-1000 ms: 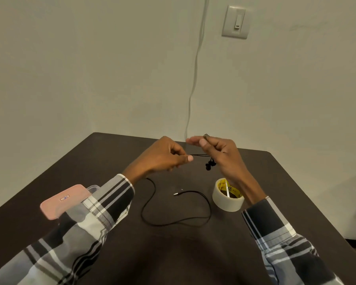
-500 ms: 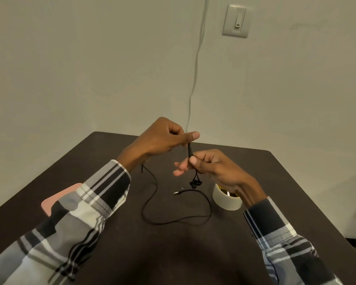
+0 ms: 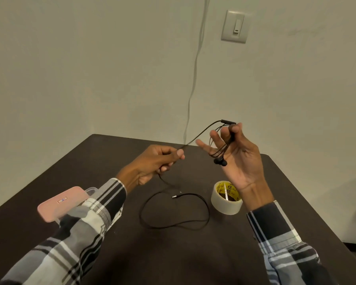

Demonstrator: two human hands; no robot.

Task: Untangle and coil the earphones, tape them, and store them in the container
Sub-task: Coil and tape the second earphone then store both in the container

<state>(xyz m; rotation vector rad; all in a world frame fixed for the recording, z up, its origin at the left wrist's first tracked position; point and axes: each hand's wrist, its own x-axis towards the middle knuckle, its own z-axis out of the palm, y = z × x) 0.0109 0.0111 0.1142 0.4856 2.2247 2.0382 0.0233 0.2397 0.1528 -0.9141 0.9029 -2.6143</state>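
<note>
Black wired earphones [image 3: 201,133] stretch between my two hands above the dark table [image 3: 173,254]. My right hand [image 3: 237,159] is raised, palm toward me, with cable loops wound around its fingers and both earbuds [image 3: 220,161] hanging against the palm. My left hand [image 3: 158,161] pinches the cable lower and to the left. The rest of the cable lies in a loose loop [image 3: 174,211] on the table, its plug [image 3: 174,196] inside the loop. A roll of clear tape [image 3: 226,199] stands under my right wrist. A pink-lidded container [image 3: 60,203] sits at the left, partly behind my sleeve.
The table fills a room corner, with bare walls behind it. A white cord [image 3: 194,79] hangs down the wall to the table's far edge. A wall switch [image 3: 234,26] is at the upper right. The table's right edge drops off near my right sleeve.
My right hand rose and turned palm up with the cable wrapped on its fingers. My left hand dropped lower and left, pulling the cable taut. The view shifted slightly.
</note>
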